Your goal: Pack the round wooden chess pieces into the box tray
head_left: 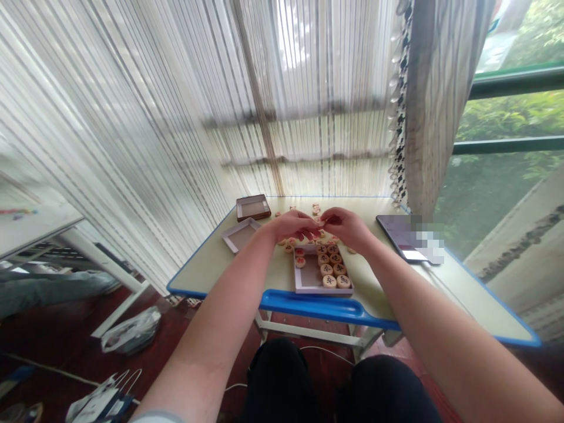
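My left hand (pixel 296 225) and my right hand (pixel 342 224) meet above the far side of the desk. A pale round xiangqi piece (pixel 321 223) shows between their fingertips, and both hands pinch it; its face cannot be read. Right below is a shallow open box (pixel 311 276). Black-marked xiangqi pieces (pixel 326 269) line its right side in two columns, and red-marked pieces (pixel 300 262) sit at its upper left. Loose xiangqi pieces (pixel 289 248) lie beyond the box, partly hidden by my hands.
At the desk's (pixel 198 267) left stand a pale box lid (pixel 240 236) and a dark-edged box (pixel 253 207). A phone or tablet (pixel 399 235) with a cable lies at the right. String curtains (pixel 308 135) hang behind. A blue tray edge (pixel 312 304) lines the front.
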### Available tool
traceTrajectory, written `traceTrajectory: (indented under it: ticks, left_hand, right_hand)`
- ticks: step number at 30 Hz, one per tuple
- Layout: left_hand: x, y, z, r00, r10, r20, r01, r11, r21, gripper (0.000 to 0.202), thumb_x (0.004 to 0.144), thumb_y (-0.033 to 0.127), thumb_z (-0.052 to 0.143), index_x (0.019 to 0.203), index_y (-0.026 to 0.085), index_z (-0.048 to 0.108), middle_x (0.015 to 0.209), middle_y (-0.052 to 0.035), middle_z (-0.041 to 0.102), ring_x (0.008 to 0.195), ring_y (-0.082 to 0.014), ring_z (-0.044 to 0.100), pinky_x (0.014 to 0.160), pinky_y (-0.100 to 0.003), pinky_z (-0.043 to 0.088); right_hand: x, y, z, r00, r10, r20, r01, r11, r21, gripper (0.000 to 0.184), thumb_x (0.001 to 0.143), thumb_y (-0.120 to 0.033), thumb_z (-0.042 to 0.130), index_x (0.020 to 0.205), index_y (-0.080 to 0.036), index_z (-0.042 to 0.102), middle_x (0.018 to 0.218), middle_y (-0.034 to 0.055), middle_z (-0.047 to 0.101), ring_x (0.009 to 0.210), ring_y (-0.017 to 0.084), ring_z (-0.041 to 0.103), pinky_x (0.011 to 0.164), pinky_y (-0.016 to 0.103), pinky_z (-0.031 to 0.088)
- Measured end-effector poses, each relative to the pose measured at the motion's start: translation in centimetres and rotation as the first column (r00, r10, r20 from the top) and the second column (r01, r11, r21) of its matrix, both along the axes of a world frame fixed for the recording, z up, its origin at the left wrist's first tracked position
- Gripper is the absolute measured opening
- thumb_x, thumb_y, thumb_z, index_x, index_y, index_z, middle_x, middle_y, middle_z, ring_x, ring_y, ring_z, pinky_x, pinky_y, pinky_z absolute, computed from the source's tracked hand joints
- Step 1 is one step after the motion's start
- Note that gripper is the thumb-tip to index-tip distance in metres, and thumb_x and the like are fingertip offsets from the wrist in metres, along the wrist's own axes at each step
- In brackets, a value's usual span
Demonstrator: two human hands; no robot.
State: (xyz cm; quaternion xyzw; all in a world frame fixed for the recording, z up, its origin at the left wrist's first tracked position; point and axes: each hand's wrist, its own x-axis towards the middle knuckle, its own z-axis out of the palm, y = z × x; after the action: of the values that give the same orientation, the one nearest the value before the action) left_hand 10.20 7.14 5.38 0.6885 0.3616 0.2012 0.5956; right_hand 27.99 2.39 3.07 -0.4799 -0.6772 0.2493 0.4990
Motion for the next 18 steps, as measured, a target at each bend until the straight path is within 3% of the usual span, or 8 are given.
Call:
traceTrajectory:
  ticks: [6,11,14,18]
  left_hand:
    - [0.00,0.24,-0.03,0.989,0.068,0.129,-0.071,0.997,0.017,0.017,0.069,0.023,0.068,0.079,0.010,0.069,0.082,-0.0113,0.070,0.061,-0.0098,0.061,0.053,-0.021,0.044]
    - [-0.04,0.11,0.08,0.986,0.083,0.143,-0.085,0.996,0.015,0.022,0.072,0.031,0.067,0.079,0.010,0.069,0.082,-0.0115,0.070,0.062,-0.0095,0.060,0.056,-0.022,0.045]
    - [-0.03,0.32,-0.08,0.982,0.070,0.175,-0.071,0.998,-0.001,0.022,0.071,0.030,0.068,0.081,0.010,0.069,0.080,-0.0116,0.069,0.062,-0.0102,0.061,0.058,-0.024,0.047]
    - [-0.06,0.48,-0.21,0.979,0.046,0.200,-0.043,0.999,-0.020,0.022,0.069,0.028,0.069,0.081,0.010,0.069,0.080,-0.0108,0.070,0.065,-0.0122,0.063,0.064,-0.027,0.049]
  right_hand:
    - [-0.20,-0.64,0.58,0.994,0.066,-0.083,-0.070,0.997,-0.038,0.021,0.068,-0.029,0.064,0.085,-0.017,0.062,0.081,0.0053,0.067,0.070,0.014,0.061,0.061,0.025,0.047]
    - [-0.27,-0.70,0.55,0.999,0.023,-0.036,-0.023,1.000,-0.011,0.024,0.069,-0.032,0.065,0.088,-0.017,0.061,0.081,0.0045,0.066,0.070,0.014,0.060,0.061,0.025,0.048]
    - [-0.24,-0.76,0.55,0.997,-0.046,0.057,0.044,0.998,0.042,0.027,0.071,-0.032,0.063,0.094,-0.017,0.062,0.082,0.0047,0.065,0.069,0.013,0.058,0.062,0.026,0.047]
    - [-0.20,-0.83,0.58,0.952,-0.173,0.252,0.118,0.969,0.219,0.025,0.072,-0.029,0.061,0.095,-0.019,0.065,0.088,0.0049,0.063,0.068,0.013,0.054,0.064,0.026,0.045]
